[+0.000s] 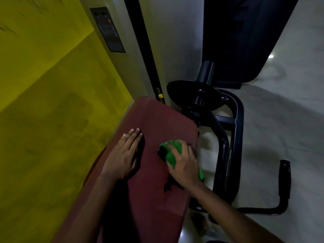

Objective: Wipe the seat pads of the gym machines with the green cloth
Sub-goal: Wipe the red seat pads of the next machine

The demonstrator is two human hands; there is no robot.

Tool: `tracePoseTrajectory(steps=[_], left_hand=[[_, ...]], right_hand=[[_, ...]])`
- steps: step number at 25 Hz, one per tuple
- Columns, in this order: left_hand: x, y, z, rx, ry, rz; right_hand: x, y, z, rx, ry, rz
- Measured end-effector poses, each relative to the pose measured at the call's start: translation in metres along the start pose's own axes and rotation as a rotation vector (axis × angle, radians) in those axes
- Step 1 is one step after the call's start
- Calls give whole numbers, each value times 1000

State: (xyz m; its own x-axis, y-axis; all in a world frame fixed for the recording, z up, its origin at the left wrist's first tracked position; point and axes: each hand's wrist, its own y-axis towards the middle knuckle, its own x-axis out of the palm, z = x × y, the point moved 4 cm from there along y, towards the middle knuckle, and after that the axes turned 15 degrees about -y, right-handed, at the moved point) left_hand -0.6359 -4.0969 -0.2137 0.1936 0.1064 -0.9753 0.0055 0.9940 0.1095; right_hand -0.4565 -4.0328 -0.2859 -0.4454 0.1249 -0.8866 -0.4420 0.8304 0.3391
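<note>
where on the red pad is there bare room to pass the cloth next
Bare: the far end of the seat pad beyond both hands, and the near strip between the forearms. Crowded: mid-pad, left hand flat, right hand gripping the green cloth.

Seat pad (154,130): dark red, upholstered, long with rounded far corners; lies flat, running from the near edge of the view to the far middle, beside a yellow wall on its left. Surface smooth, dimly lit.

Green cloth (171,155): bright green, bunched into a wad; pressed onto the right part of the seat pad near its right edge, a small fold hanging over that edge nearer in.
</note>
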Motion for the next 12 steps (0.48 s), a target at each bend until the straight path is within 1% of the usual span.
tracePoseTrajectory(steps=[2,3,4,5,6,8,9,10,11,12], left_hand=[[1,2,1,5,14,1],[2,1,1,7,10,2],[2,1,0,8,2,2],[2,1,0,5,-1,3],[2,3,-1,4,1,4],[2,10,-1,19,5,-7],[2,14,-1,28,-3,-15],[1,16,-1,29,-12,-18],[0,18,-1,26,-19,-17],[-1,20,-1,22,-21,-14]], right_hand=[[6,31,43,303,-11,-66],[8,41,58,418,-9,-103],[8,46,60,476,-14,-126],[6,49,52,476,-16,-114],[2,49,34,408,-1,-63],[-2,40,-7,139,63,31],[0,35,-21,10,68,40],[1,35,-24,-80,49,34],[1,44,-14,-104,31,33],[3,59,3,-47,16,17]])
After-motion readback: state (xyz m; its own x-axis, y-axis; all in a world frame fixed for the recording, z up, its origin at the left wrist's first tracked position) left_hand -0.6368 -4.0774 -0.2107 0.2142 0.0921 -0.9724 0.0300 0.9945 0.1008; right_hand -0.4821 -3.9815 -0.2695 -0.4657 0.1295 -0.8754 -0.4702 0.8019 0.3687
